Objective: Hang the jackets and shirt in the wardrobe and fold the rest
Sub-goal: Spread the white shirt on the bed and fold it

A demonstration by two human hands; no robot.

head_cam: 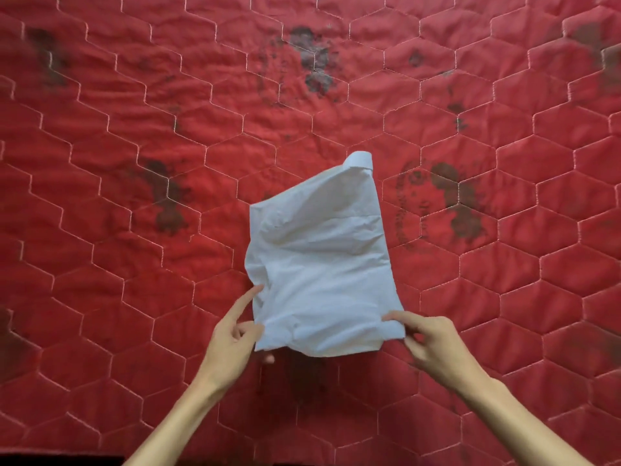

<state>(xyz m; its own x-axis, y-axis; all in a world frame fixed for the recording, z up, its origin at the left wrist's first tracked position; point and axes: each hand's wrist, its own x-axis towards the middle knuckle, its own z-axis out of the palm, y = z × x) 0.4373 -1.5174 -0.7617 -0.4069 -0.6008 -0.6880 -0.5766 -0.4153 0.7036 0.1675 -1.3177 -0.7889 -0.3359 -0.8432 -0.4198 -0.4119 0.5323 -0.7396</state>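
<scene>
Stained red quilt [127, 284] under white cloth [322, 290], left hand [232, 338], right hand [428, 343]

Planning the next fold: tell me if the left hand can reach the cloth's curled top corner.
Probably yes: nothing but red quilt flanks the curled top corner. But the left hand pinches the white cloth's lower edge and must let go first.

White folded cloth garment [322, 274], roughly rectangular, wrinkled, narrow rolled tab at far right corner. Sits over the middle of the red hexagon-quilted mattress [134, 136], near edge lifted. Left hand [235, 334] and right hand [433, 344] pinch the near corners.
</scene>
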